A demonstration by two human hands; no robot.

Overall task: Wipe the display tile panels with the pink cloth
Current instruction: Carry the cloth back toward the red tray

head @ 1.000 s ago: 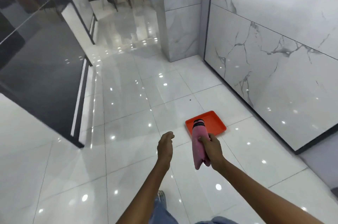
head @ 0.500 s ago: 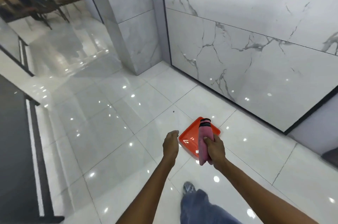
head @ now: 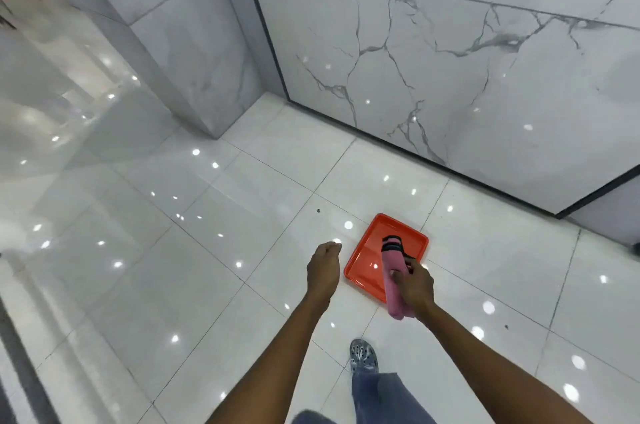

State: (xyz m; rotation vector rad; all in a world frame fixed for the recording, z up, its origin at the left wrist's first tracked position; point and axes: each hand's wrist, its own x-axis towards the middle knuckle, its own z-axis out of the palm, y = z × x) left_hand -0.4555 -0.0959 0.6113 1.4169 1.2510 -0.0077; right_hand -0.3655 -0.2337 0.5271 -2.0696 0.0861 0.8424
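Observation:
My right hand [head: 414,286] grips a folded pink cloth [head: 393,271] with dark stripes at its top end, held upright in front of me. My left hand [head: 323,266] hangs beside it with loosely curled fingers and holds nothing. A large white marble-veined display tile panel [head: 450,77] with a black frame leans against the wall ahead on the right. Both hands are well short of the panel.
An orange tray [head: 367,271] lies on the glossy white tiled floor [head: 207,250] just beyond my hands. A grey marble pillar [head: 180,42] stands to the left of the panel. My shoe [head: 362,356] and jeans leg show below.
The view has swung right and closer to the marble panel. The dark panel on the left has left the view. My hands keep their pose, the cloth still in my right hand.

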